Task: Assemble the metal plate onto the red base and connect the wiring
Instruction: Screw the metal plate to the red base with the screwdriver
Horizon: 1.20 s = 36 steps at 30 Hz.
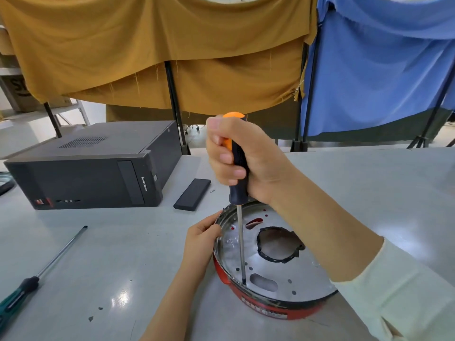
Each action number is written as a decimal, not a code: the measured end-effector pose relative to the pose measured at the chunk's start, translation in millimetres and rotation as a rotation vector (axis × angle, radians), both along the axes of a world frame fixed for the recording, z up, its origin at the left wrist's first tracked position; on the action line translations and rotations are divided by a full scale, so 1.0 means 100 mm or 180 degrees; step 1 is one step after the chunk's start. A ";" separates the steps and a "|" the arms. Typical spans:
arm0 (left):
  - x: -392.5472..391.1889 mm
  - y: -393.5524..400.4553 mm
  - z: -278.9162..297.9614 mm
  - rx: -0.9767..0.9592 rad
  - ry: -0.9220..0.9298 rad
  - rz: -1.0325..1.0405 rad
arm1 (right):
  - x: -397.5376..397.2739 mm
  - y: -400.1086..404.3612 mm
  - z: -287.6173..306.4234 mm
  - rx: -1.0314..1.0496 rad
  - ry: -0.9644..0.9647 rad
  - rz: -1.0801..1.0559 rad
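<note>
With the metal plate point(275, 264) seated in the red base point(261, 308), screwing is underway
Right hand point(246, 158) grips the screwdriver point(237, 183); left hand point(202, 242) pinches the rim; wiring not visible

Metal plate point(270, 271): shiny, scratched. Red base point(275, 310): glossy. Screwdriver point(237, 168): matt black-orange plastic handle, bright steel shaft. Desk point(110, 262): smooth, glossy grey. Curtains point(157, 45): frayed mustard cloth.

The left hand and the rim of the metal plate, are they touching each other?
Touching. The head view shows the left hand with its fingertips laid on the left rim of the metal plate, with no gap visible between them.
</note>
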<state>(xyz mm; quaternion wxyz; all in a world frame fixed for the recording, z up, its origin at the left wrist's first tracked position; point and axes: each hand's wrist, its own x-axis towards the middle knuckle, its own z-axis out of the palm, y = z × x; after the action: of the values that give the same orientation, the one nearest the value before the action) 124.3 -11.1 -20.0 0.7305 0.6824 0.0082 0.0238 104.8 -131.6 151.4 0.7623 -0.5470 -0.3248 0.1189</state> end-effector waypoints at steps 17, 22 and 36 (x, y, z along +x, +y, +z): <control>-0.04 -0.02 0.04 0.0234 -0.0027 0.0088 | -0.02 -0.03 0.00 -0.0031 -0.0194 0.0553; -0.03 -0.04 0.06 0.0201 0.0075 0.0213 | -0.06 0.12 -0.14 0.0236 -0.0629 -0.1690; -0.04 -0.05 0.07 0.0185 0.0152 0.0203 | 0.06 -0.03 -0.04 0.0058 0.0005 -0.0503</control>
<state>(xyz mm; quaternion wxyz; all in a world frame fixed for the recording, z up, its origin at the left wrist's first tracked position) 120.0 -16.0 -12.9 0.7088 0.7032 0.0467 0.0310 110.7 -134.3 147.3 0.7746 -0.5638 -0.2810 0.0559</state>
